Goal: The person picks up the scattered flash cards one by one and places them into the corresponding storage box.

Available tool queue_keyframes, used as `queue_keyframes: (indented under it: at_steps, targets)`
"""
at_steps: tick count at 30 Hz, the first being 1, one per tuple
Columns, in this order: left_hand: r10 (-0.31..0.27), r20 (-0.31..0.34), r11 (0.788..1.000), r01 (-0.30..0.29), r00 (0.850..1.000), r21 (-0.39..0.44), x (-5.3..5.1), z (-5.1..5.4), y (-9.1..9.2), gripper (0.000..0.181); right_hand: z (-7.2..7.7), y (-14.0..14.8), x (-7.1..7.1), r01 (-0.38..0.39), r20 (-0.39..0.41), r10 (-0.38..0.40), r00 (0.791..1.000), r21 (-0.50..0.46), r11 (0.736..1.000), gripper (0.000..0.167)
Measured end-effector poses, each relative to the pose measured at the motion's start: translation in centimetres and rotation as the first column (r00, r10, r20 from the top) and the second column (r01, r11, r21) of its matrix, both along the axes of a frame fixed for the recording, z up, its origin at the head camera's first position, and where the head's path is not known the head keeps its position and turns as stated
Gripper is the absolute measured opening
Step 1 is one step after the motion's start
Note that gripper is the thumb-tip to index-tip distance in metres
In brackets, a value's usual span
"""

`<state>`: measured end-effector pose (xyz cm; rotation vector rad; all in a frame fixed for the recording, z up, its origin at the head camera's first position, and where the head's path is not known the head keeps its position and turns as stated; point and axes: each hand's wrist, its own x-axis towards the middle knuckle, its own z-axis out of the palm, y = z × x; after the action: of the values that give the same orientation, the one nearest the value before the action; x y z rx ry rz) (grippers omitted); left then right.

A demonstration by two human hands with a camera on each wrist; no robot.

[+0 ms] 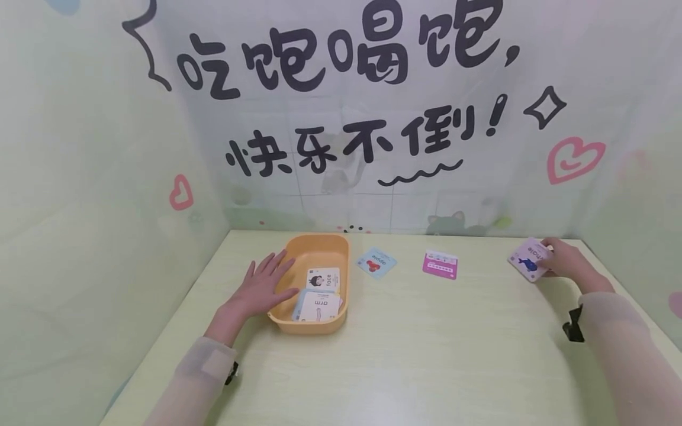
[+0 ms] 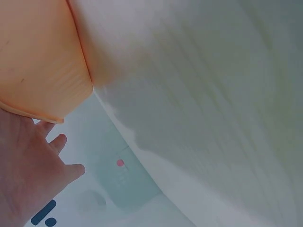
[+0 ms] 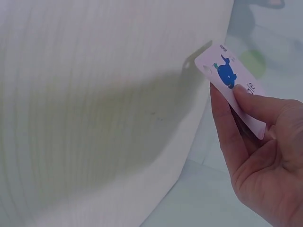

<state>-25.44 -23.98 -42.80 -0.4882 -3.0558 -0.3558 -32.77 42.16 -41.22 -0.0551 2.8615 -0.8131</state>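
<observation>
An orange plastic bin point(image 1: 318, 244) stands on the table, left of the middle. My left hand point(image 1: 259, 291) rests at its left rim with the fingers spread, and in the left wrist view that hand shows under the bin's wall point(image 2: 42, 61). Inside the bin lie a face card point(image 1: 322, 278), an arm card point(image 1: 319, 306) and other cards partly hidden beneath. At the far right, my right hand point(image 1: 571, 265) pinches a pink whale card point(image 1: 526, 261) between thumb and fingers. In the right wrist view the whale card point(image 3: 222, 66) is tilted above the table; whether others lie under it I cannot tell.
A blue apple card point(image 1: 376, 262) lies just right of the bin. Farther right is a magenta card point(image 1: 440, 265). The pale wood table point(image 1: 415, 355) ends at a printed curtain point(image 1: 341, 148) behind, and more curtain hangs on both sides.
</observation>
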Motion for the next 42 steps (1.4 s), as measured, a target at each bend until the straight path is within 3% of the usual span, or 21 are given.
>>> queue_keyframes:
  at_steps: [14,24,33,42]
  targets:
    - [0.01,0.025,1.0,-0.01,1.0,0.005,0.1,-0.2,-0.2,0.079,2.1,-4.0,0.1,-0.086,-0.014,0.085,0.996,-0.196,0.977,0.042]
    - [0.011,0.026,1.0,-0.012,1.0,0.013,0.1,-0.4,-0.1,0.079,2.9,-8.7,-0.6,-0.117,-0.007,0.119,0.993,-0.244,0.963,0.047]
    - [0.017,0.022,1.0,-0.017,1.0,0.002,-0.1,-0.4,-0.1,0.078,4.7,-15.0,-0.8,-0.178,-0.047,0.172,0.984,-0.267,0.947,0.045]
    - [0.018,0.033,1.0,-0.018,0.999,-0.005,-0.5,-0.4,-0.3,0.079,6.5,-22.3,-0.5,-0.273,-0.081,0.262,0.962,-0.361,0.892,0.041]
